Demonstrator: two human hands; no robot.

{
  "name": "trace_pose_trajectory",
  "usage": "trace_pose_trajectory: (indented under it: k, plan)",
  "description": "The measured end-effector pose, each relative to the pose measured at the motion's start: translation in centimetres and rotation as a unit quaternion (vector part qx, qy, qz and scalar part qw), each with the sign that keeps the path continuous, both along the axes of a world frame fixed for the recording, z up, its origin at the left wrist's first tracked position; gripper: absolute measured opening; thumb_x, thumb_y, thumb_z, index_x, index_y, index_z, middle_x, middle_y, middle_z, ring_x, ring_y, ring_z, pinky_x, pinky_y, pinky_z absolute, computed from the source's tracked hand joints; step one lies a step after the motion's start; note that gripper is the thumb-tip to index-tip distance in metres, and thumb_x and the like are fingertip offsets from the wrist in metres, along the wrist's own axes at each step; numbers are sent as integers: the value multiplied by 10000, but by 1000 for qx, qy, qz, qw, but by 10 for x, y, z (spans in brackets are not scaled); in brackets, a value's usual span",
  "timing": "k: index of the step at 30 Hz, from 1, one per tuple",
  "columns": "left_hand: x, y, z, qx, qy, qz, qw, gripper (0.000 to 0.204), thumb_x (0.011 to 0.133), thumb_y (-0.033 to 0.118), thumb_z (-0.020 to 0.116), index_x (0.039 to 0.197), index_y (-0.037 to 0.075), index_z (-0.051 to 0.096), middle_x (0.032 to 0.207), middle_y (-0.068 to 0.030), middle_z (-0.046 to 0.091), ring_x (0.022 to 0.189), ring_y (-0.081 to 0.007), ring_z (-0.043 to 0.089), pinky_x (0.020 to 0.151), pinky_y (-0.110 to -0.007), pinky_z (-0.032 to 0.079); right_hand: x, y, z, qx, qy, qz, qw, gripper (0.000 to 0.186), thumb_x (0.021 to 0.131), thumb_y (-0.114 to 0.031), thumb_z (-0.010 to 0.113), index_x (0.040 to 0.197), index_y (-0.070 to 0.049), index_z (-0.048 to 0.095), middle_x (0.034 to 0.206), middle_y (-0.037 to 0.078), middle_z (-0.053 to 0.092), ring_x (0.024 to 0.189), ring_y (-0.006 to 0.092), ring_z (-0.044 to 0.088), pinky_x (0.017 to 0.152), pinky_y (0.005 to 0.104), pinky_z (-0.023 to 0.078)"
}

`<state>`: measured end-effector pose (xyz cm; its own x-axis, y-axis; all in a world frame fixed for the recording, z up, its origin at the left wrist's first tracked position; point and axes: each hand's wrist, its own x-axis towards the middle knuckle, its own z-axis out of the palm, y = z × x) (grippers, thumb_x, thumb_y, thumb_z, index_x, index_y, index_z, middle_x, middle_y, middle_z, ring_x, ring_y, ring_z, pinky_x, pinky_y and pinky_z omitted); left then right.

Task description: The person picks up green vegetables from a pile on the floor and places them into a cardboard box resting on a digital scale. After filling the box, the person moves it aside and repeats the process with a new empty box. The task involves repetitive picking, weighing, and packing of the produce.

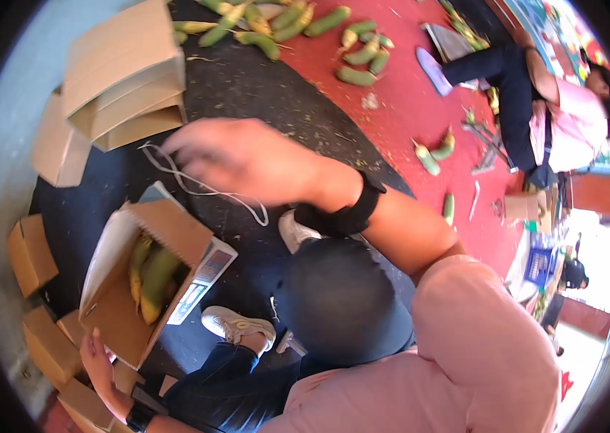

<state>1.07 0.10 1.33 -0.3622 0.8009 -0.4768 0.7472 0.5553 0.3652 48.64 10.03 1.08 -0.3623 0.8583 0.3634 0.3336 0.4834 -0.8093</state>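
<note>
An opened cardboard box (113, 307), white outside and brown inside, stands tilted in view at my left with its flaps up. Thick green, yellow-ended, cucumber-like vegetables (157, 281) lie in it. My left hand (99, 364), fingers stretched out, touches the near flap's edge. Above and beyond the box is my right hand (236, 159), raised, its fingers curled and blurred by motion. A thin white string (207, 190) loops and hangs from that hand. Under the box shows a white, flat thing with a panel (207, 274), perhaps a weighing scale.
Stacked empty cartons (128, 65) stand at the far left; several smaller boxes (51, 346) line the left wall. More green vegetables (362, 54) lie on the black and red floor. A person in pink (572, 119) sits at the far right. A blue basket (539, 265) stands further right.
</note>
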Motion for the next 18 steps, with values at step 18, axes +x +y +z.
trace_pose_trajectory:
  k: [18]
  plan:
    - [-50,32,-23,17,267,39,963,583,903,441,434,1177,-65,525,1131,-218,582,990,-320,578,866,-392,443,341,-423,-305,-505,-231,-767,321,597,689,-172,575,1225,23,402,1196,238,473,1121,363,466,969,399,378]
